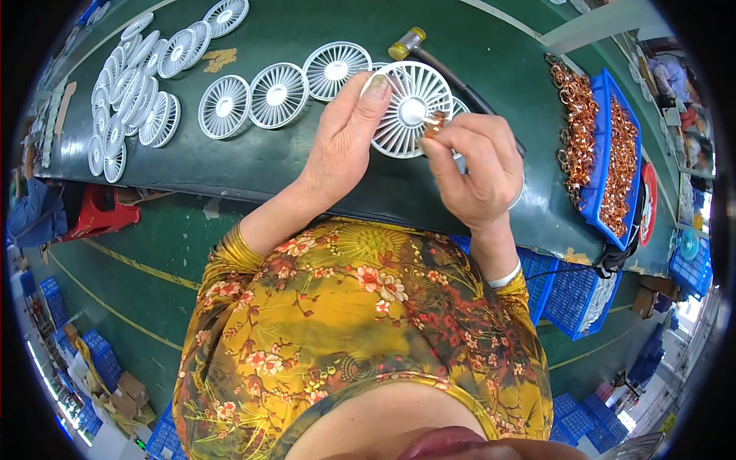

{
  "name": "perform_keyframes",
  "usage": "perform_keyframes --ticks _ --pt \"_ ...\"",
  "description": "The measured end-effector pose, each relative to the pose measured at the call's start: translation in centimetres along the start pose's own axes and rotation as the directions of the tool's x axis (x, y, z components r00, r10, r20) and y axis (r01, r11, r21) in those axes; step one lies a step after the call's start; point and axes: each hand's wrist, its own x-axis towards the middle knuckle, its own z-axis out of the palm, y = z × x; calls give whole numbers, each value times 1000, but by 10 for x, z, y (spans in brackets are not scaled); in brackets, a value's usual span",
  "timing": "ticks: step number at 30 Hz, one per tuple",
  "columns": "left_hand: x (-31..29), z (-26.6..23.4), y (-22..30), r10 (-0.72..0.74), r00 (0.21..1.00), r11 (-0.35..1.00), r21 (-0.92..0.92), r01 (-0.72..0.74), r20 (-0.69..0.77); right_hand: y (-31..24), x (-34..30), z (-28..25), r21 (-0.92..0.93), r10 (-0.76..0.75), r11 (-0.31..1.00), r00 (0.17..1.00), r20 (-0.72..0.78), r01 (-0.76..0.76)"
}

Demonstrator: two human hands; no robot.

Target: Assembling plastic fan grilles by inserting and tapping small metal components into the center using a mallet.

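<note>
From the head view I see my left hand (343, 142) gripping a white round fan grille (409, 107) at its left rim, thumb tip over the edge, fingers behind it. My right hand (477, 165) pinches a small copper-coloured part (436, 121) between thumb and forefinger, right against the grille's hub. The grille is held just above the green table (307, 165). More white grilles (277, 93) lie in a row to the left; a hammer (414, 44) lies behind; a blue tray of copper coils (613, 165) sits at right.
</note>
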Motion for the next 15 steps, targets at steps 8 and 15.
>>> perform_keyframes --ticks 8,15 --pt "-9 5 -2 164 986 901 404 -157 19 1 -5 22 -99 176 982 972 157 -162" --pt "-4 -3 -9 139 989 960 239 -147 53 -6 -10 23 -212 278 938 960 -21 -276"
